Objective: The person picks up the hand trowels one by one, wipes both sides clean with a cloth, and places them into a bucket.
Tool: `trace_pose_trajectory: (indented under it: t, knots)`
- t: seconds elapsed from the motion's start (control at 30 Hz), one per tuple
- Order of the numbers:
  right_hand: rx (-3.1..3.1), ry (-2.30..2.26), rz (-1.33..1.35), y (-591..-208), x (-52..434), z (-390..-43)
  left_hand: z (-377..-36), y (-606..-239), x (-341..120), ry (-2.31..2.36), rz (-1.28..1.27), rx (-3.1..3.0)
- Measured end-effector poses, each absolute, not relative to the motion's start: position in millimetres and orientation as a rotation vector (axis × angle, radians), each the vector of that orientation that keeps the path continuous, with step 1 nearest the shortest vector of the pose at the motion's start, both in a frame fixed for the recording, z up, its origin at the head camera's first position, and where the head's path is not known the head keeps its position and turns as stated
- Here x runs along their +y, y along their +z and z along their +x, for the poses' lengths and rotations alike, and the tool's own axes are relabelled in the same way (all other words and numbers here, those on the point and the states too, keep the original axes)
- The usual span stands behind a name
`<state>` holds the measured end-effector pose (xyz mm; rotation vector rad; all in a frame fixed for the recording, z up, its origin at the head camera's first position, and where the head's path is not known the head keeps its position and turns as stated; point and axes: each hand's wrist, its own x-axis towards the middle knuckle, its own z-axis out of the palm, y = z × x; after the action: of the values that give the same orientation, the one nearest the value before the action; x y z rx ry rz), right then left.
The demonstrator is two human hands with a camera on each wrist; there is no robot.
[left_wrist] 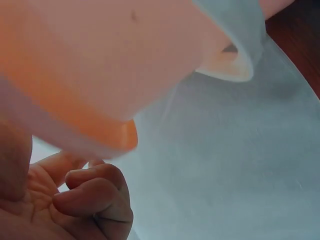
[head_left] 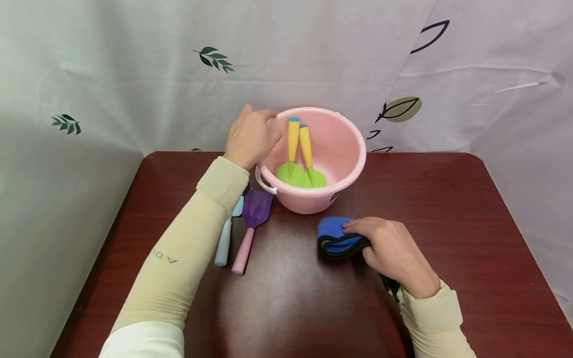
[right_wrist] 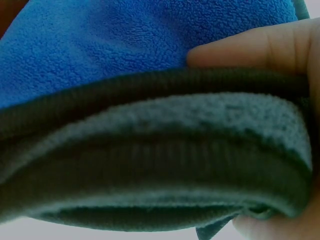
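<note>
A pink bucket (head_left: 353, 169) stands at the back of the table, holding two shovels (head_left: 293, 144) with yellow handles and green blades. My left hand (head_left: 250, 136) is at its left rim, fingers loosely bent; the left wrist view has those fingers (left_wrist: 95, 192) beside the rim (left_wrist: 120, 140), with no clear grip on it. In front of the bucket, my right hand (head_left: 391, 248) holds a folded blue cloth (head_left: 335, 228) with black edging. Up close, the right wrist view has fingertips (right_wrist: 220, 54) on the fluffy cloth (right_wrist: 125, 45) and its layered fold.
Left of the bucket, a purple-bladed shovel (head_left: 257, 206) with a pink handle and a light-blue shovel (head_left: 224, 243) lie on the dark red table (head_left: 447, 199), partly behind the left forearm. A white bucket handle (head_left: 265, 183) hangs at its side. Pale curtains (head_left: 134, 99) surround the table.
</note>
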<state>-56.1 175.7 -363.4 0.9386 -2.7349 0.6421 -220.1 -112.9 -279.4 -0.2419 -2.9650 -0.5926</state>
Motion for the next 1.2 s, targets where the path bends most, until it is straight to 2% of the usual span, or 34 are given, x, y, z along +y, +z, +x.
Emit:
trace_pose_trajectory:
  t: [0.2,0.47,0.73,1.2]
  knots:
    - [-2.733,0.644,0.932,-364.2,176.2,-55.9,-209.4,-276.0,-136.8,-0.696,-0.186,-2.922]
    - [-2.730,0.644,0.917,-362.0,178.2,-55.9,-178.1,-285.6,-180.0,-0.799,-0.143,-2.960]
    - [-2.747,0.633,0.906,-362.4,179.5,-56.9,-139.3,-317.5,-212.2,-0.839,-0.023,-3.075]
    - [-2.735,0.642,0.909,-364.5,179.1,-56.1,-92.5,-367.7,-238.2,-0.953,0.218,-3.249]
